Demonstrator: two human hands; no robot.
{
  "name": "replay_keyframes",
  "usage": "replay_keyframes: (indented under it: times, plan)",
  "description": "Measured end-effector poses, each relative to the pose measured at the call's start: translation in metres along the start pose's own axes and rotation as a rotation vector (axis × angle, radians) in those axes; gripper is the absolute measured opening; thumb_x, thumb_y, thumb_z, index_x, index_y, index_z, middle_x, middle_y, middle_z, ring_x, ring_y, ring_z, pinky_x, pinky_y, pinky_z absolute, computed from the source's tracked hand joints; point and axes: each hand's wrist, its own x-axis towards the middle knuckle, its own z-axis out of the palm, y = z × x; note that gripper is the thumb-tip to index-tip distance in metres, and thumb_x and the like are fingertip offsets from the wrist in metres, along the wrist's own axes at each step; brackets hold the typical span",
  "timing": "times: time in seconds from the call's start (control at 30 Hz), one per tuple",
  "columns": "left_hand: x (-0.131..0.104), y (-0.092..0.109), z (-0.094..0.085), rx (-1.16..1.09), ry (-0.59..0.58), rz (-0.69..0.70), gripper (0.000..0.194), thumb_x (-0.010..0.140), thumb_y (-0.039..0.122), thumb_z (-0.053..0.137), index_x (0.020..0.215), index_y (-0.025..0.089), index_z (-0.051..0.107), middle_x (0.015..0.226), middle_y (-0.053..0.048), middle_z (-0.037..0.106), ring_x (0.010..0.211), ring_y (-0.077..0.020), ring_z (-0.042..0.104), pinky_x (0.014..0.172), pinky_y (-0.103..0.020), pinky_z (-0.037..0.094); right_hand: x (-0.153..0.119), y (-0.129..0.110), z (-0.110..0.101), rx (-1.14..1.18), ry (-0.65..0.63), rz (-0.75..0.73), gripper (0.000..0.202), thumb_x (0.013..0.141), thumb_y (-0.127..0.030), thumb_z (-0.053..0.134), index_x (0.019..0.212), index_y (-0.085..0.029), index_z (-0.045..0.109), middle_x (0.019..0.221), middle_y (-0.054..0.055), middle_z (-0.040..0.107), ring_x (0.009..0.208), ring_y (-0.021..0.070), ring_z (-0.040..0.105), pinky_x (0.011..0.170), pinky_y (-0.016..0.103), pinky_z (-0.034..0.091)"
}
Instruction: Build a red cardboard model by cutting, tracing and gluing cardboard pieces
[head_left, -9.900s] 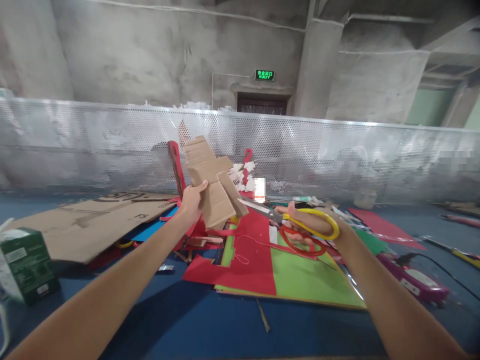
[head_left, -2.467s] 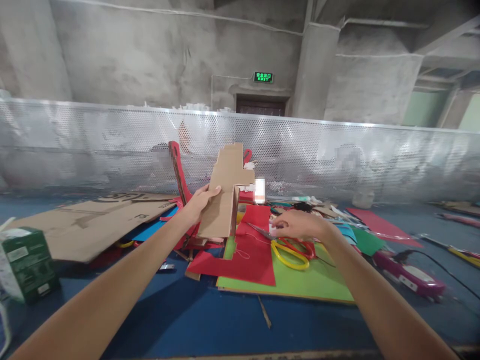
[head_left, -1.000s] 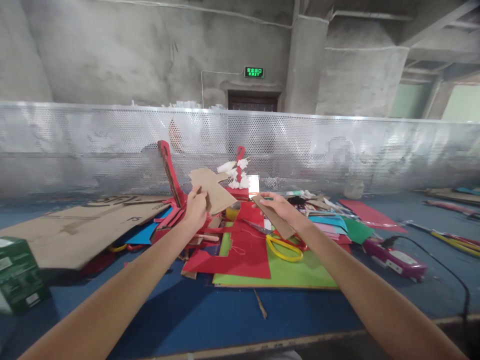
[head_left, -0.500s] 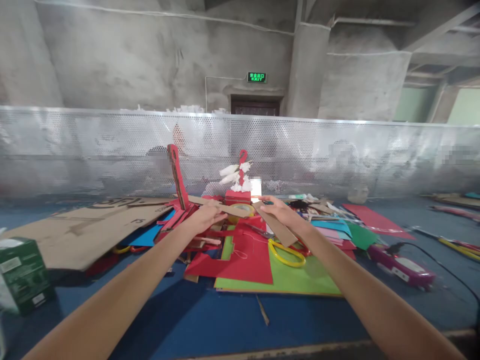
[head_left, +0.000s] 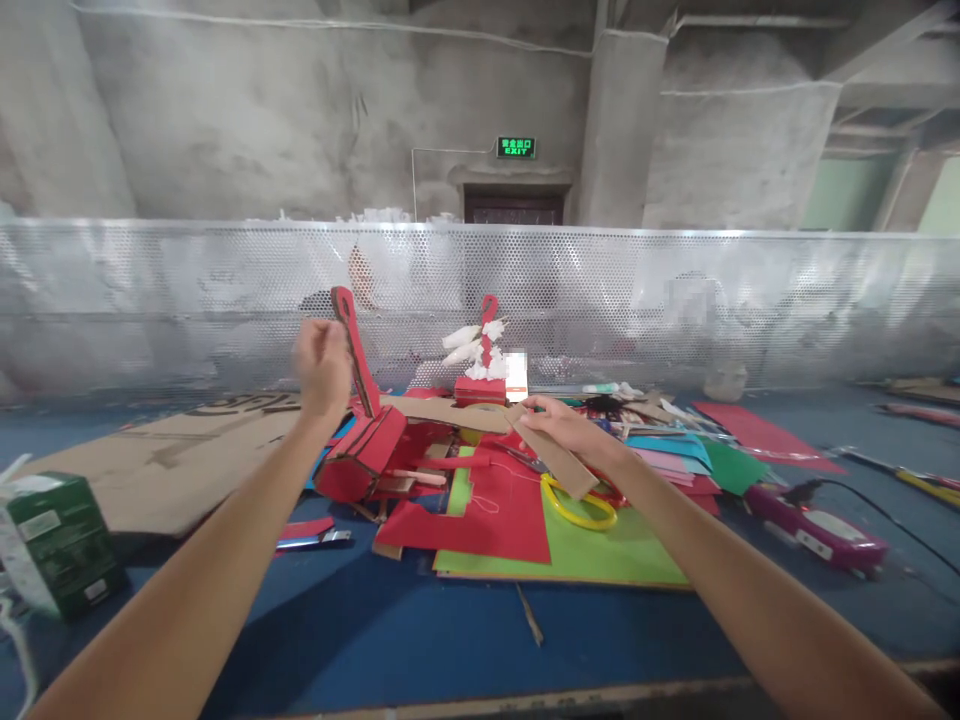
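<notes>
Left hand (head_left: 326, 362) risen — fingers curled, hold unclear, right hand (head_left: 562, 425) pinching cardboard strip (head_left: 564, 465), long axis slanting down-right.

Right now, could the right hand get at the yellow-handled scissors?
Probably: the right hand is close and the yellow handle lies exposed, though the cardboard strip it holds may hinder.

The left hand (head_left: 325, 366) is blurred, its grip unclear.

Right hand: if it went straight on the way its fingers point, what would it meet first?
Probably the long brown cardboard piece, just left of the right hand's fingertips, though depth there is unclear.
</notes>
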Motion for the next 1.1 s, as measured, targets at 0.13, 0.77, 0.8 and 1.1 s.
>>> replay_keyframes:
  times: [0.13, 0.77, 0.8, 1.1]
  plan:
    - [0.026, -0.022, -0.025, -0.033, 0.17, -0.017, 0.016, 0.095, 0.02, 0.054, 0.087, 0.022, 0.041, 0.074, 0.006, 0.042, 0.056, -0.0091, 0.036, 0.052, -0.023, 0.031, -0.003, -0.001, 0.005, 0.002, -0.049, 0.041, 0.018, 0.095, -0.023, 0.057, 0.112, -0.023, 0.049, 0.087, 0.006, 0.078, 0.066, 0.019, 0.071, 0.055, 0.028, 0.052]
    - [0.011, -0.054, -0.034, 0.121, -0.567, -0.326, 0.043, 0.063, 0.031, 0.092, 0.101, 0.02, 0.075, 0.093, -0.012, 0.079, 0.08, -0.0234, 0.076, 0.074, -0.034, 0.061, 0.001, 0.001, -0.001, -0.022, 0.02, -0.008, 0.023, 0.102, -0.044, 0.052, 0.102, -0.023, 0.06, 0.08, 0.006, 0.072, 0.061, 0.0151, 0.059, 0.052, 0.026, 0.047]
    - [0.01, -0.049, -0.03, 0.125, -0.54, -0.309, 0.04, 0.064, 0.031, 0.091, 0.099, 0.019, 0.075, 0.092, -0.011, 0.079, 0.078, -0.0227, 0.075, 0.072, -0.033, 0.061, 0.001, 0.002, -0.001, -0.018, 0.024, -0.003, 0.023, 0.101, -0.044, 0.052, 0.102, -0.022, 0.06, 0.081, 0.006, 0.072, 0.061, 0.0152, 0.059, 0.052, 0.026, 0.046]
    - [0.002, -0.032, -0.013, 0.444, -0.355, -0.218, 0.035, 0.068, 0.05, 0.084, 0.074, 0.018, 0.072, 0.07, -0.006, 0.072, 0.063, -0.02, 0.063, 0.054, -0.026, 0.046, 0.001, 0.0, 0.002, 0.034, 0.01, 0.006, 0.022, 0.099, -0.038, 0.052, 0.088, -0.02, 0.06, 0.077, 0.005, 0.067, 0.058, 0.0125, 0.055, 0.049, 0.024, 0.042]
